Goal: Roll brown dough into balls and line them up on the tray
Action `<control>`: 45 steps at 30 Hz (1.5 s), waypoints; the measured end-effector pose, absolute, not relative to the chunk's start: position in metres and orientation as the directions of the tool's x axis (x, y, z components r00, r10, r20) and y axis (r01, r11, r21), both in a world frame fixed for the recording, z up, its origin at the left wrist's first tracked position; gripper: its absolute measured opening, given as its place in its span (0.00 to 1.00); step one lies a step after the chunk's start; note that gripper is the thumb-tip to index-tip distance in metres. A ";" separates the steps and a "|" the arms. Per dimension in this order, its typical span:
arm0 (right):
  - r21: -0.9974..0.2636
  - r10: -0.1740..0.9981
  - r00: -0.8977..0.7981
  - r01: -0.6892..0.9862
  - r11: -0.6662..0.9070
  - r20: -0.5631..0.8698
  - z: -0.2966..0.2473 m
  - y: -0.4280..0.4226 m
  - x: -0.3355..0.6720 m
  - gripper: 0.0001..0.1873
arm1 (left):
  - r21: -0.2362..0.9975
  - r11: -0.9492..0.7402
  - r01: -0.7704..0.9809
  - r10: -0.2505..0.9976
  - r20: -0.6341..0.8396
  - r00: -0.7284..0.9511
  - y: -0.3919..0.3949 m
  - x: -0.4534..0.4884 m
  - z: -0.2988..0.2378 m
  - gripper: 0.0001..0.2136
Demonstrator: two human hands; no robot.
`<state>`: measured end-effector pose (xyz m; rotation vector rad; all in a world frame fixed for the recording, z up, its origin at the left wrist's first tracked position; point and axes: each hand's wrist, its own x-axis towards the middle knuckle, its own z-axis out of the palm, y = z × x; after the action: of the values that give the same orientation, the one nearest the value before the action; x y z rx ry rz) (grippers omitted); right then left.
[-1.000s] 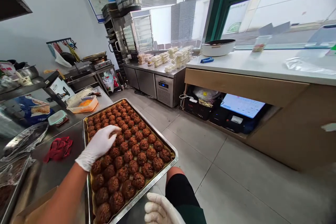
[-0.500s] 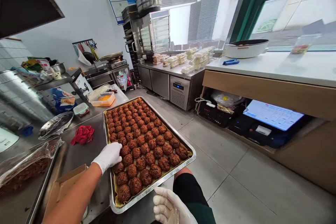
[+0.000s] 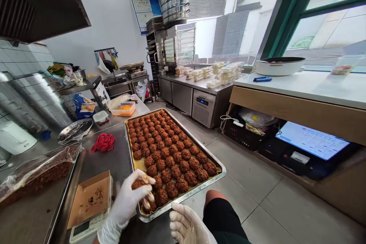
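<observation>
Brown ball [image 3: 138, 184] sits in the gloved left hand [image 3: 134, 194], pinched between thumb and curled fingers above the near left end of the tray [image 3: 197, 188]; judged light, soft and crumbly, best cupped round its sides with little pressure. Right hand [image 3: 188, 224], just to the right by the near rim, is loosely open, nothing visible in it, glove shiny and probably slippery. Beyond both hands, similar balls [image 3: 177, 157] stand in close rows, leaving fingertips little room between neighbours.

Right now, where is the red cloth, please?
In the head view, the red cloth lies on the steel worktop, left of the metal tray.
</observation>
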<state>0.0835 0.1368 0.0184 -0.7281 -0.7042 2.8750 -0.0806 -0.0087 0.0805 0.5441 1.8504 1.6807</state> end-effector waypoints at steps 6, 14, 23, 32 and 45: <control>-0.478 0.141 -0.921 0.054 -0.877 -0.363 0.020 0.101 0.062 0.25 | 0.947 -0.064 -0.316 0.556 -0.229 -0.799 -0.018 -0.010 0.062 0.18; -0.459 0.072 -0.893 0.158 -0.874 -0.445 0.012 0.071 0.059 0.22 | 0.871 -0.283 -0.401 0.333 -0.302 -0.893 -0.053 0.000 0.042 0.26; -0.485 0.063 -0.886 0.191 -0.854 -0.459 0.003 0.065 0.063 0.26 | 0.726 -0.444 -0.525 0.459 -0.319 -0.829 -0.085 0.002 0.042 0.22; -0.464 0.098 -0.847 0.186 -0.866 -0.522 -0.005 0.069 0.070 0.27 | 0.677 -0.520 -0.521 0.359 -0.380 -0.853 -0.081 0.003 0.042 0.14; -0.442 0.094 -0.827 0.197 -0.875 -0.555 -0.008 0.068 0.064 0.27 | 0.824 -0.297 -0.483 0.385 -0.359 -0.850 -0.079 -0.001 0.053 0.23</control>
<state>0.0644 0.0677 -0.0078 -0.9373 -0.7941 2.9519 -0.0007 -0.0785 0.0526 -0.1247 1.4224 2.1673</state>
